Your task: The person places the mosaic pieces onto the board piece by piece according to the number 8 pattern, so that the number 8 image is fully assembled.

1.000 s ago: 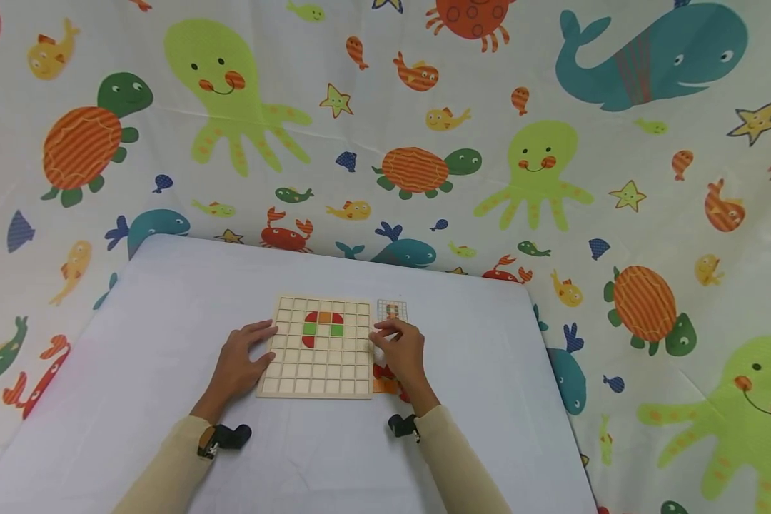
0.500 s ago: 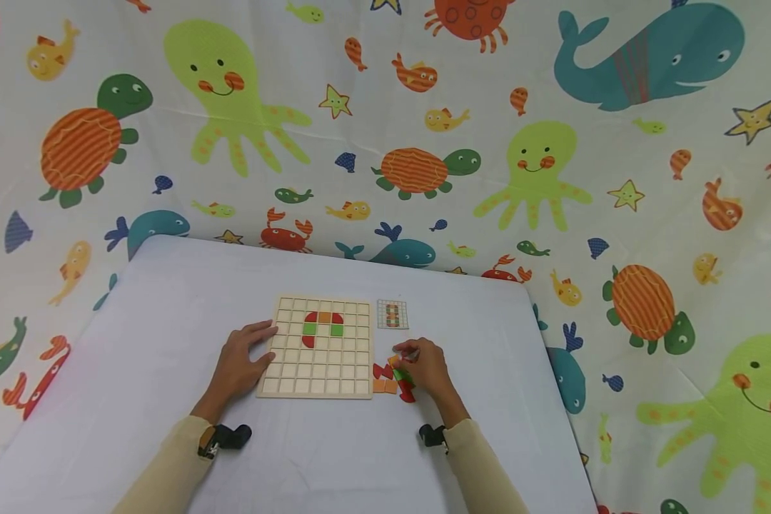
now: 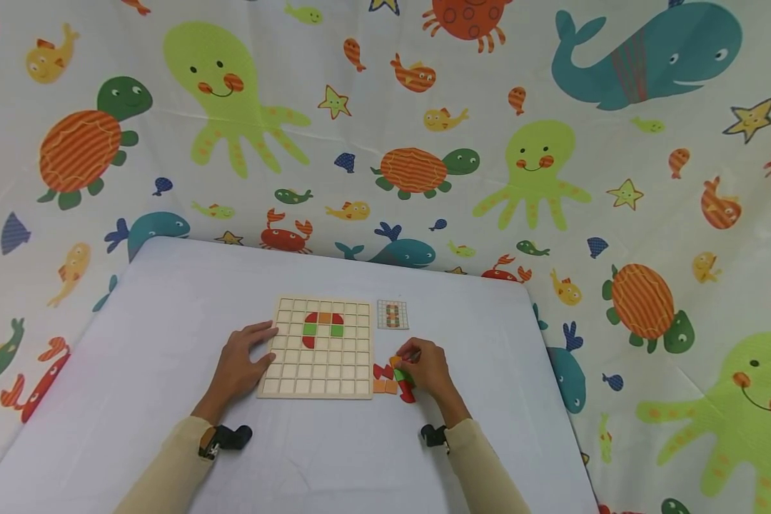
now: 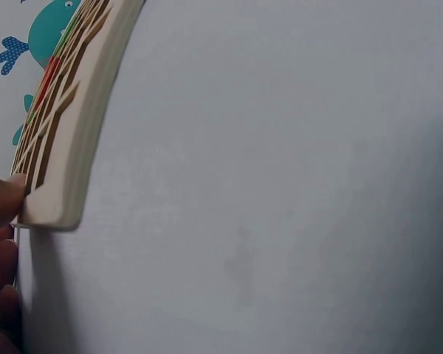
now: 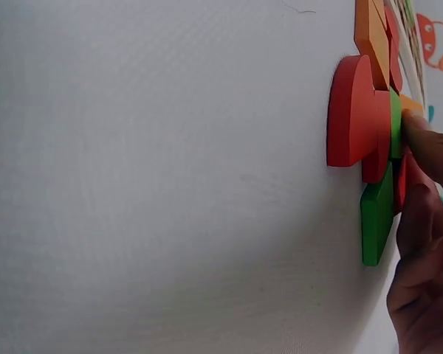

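A wooden grid board (image 3: 321,389) lies on the white-covered table. Several red, orange and green pieces (image 3: 324,317) sit in its upper cells, forming an arch shape. My left hand (image 3: 234,368) rests along its left edge with thumb and fingers spread; in the left wrist view the thumb (image 4: 1,203) touches the board's corner. Right of the board, my right hand (image 3: 427,368) reaches over a pile of loose wooden pieces, its fingertips at an orange square and a green piece (image 5: 376,214). A red rounded piece (image 5: 347,118) lies nearby. I cannot tell whether the right fingers pinch a piece.
A small pattern card (image 3: 392,315) with a printed coloured grid lies right of the board's upper corner. Orange squares (image 3: 385,386) touch the board's lower right side. A patterned sea-animal cloth (image 3: 360,235) hangs behind the table. Each wrist bears a black camera (image 3: 433,435).
My right hand has moved from the board's right edge, beside the card, down and right to the loose pieces, uncovering the card. My left hand has stayed at the board's left edge.
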`<state>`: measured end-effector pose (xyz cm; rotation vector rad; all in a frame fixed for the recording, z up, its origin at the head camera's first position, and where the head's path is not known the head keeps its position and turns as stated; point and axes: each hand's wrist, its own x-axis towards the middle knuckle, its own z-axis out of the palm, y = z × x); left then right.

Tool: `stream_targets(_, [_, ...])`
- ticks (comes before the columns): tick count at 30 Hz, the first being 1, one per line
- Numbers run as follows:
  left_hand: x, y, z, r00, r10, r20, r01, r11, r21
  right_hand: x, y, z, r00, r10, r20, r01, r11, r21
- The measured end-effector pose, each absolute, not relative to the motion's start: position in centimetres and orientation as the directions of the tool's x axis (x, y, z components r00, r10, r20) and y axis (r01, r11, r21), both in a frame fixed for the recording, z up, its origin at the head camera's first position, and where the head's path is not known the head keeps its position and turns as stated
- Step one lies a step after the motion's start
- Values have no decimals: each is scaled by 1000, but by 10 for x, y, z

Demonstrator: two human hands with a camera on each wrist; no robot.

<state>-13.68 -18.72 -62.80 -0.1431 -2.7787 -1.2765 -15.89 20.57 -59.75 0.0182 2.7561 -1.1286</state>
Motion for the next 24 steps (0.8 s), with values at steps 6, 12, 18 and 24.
stream_targets(6, [-137,-188,-629,-991,54,120,127,642,756,-161,207,-594,-989,-24,-143,93,653,-751])
stream_targets(12, [-137,-188,-629,-991,51,123,127,648,751,-165,197,-591,-993,-16,-115,88,547,-833])
stream_targets(18, [-136,-187,-628,-988,49,145,142,646,750,-170,171,-587,-997,-55,-50,13,530,-848])
stream_targets(24, [-136,-186,-628,-990,49,133,132,649,749,-172,137,-583,-997,-58,-61,24,501,-865])
